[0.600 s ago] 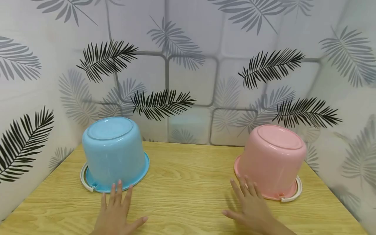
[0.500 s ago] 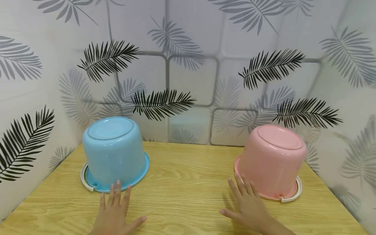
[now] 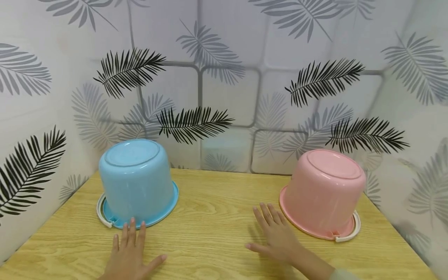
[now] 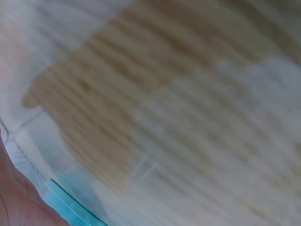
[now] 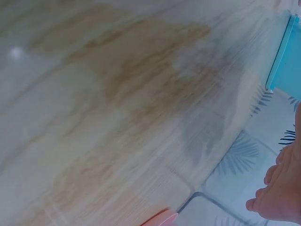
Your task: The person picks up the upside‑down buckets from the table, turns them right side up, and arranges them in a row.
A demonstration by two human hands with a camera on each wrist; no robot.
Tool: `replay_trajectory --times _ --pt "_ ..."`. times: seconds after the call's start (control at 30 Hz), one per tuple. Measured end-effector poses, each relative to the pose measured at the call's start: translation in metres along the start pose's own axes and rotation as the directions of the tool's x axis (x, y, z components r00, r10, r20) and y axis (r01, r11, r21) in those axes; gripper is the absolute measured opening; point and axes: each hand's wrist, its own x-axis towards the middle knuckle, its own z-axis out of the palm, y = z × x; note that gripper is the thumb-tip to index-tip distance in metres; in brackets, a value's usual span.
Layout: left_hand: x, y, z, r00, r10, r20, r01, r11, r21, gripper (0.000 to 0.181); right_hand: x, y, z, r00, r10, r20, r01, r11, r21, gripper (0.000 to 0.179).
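Observation:
A blue bucket (image 3: 136,182) stands upside down at the left of the table, its white handle lying at the left of its rim. My left hand (image 3: 126,249) has its fingers spread, with the fingertips right at the near rim of that bucket. Upside down at the right is a pink bucket (image 3: 325,194), a white handle at its near right side. My right hand (image 3: 276,237) hovers to the left of it, fingers straight and thumb out, holding nothing. Part of the right hand (image 5: 282,183) shows at the edge of its wrist view, below the blue bucket (image 5: 290,61).
Both buckets stand on a wood-grain tabletop (image 3: 220,210). Behind it rises a wall (image 3: 227,93) patterned with black and grey leaves, and similar walls flank the left and right. In the wrist views the tabletop surface looks glossy and reflects the surroundings.
My right hand has moved left, away from the front of the pink bucket. My left hand has slid slightly left and toward me. Both buckets stay where they were.

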Motion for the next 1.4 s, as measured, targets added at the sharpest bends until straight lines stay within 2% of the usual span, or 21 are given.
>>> replay_trajectory --times 0.2,0.4,0.5,0.8,1.2,1.4 --pt "0.002 -0.005 0.0 1.0 -0.007 0.006 0.007 1.0 -0.003 0.11 0.011 -0.007 0.003 0.998 -0.012 0.061 0.009 0.998 0.058 0.091" --pt "0.005 -0.01 -0.002 0.999 -0.01 0.042 0.012 0.999 -0.053 0.111 0.022 -0.01 0.01 0.996 -0.034 0.086 0.028 0.997 0.077 0.09" --pt "0.007 -0.012 -0.001 0.999 -0.001 0.039 0.003 0.998 -0.067 0.11 0.026 -0.012 0.013 0.994 -0.043 0.101 0.034 0.996 0.082 0.09" --pt "0.01 -0.018 -0.001 1.0 -0.004 0.012 0.005 1.0 -0.01 0.11 0.044 -0.02 0.021 0.988 -0.085 0.127 0.072 0.992 0.102 0.087" --pt "0.012 -0.02 -0.003 0.995 -0.04 0.087 0.042 0.999 -0.022 0.109 0.071 -0.035 0.027 0.974 -0.126 0.188 0.097 0.983 0.155 0.085" --pt "0.012 -0.02 -0.004 0.995 -0.034 0.098 0.037 0.999 -0.036 0.109 0.084 -0.047 0.03 0.968 -0.136 0.209 0.106 0.983 0.149 0.085"
